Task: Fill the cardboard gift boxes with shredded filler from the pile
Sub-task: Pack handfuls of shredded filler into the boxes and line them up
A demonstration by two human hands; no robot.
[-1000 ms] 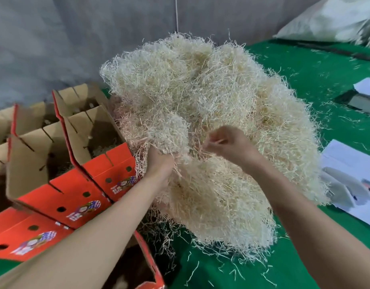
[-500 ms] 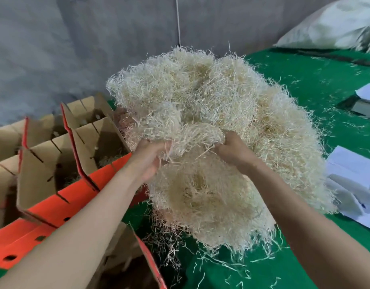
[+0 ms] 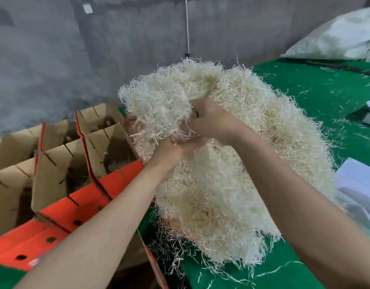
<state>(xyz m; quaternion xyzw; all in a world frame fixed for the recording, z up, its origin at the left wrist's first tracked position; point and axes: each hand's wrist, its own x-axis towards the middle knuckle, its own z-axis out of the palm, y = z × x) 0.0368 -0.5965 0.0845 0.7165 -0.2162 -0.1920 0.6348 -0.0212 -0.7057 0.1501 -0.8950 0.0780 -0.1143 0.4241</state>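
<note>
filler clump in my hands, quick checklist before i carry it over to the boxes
1. left hand grips the clump from below: ok
2. right hand grips the clump: ok
3. clump pulled free of the pile: cannot tell, strands merge
4. nearest box open at the top: ok
5. room left in that box: cannot tell, inside is shadowed
6. green table free of stray strands: not ok
</note>
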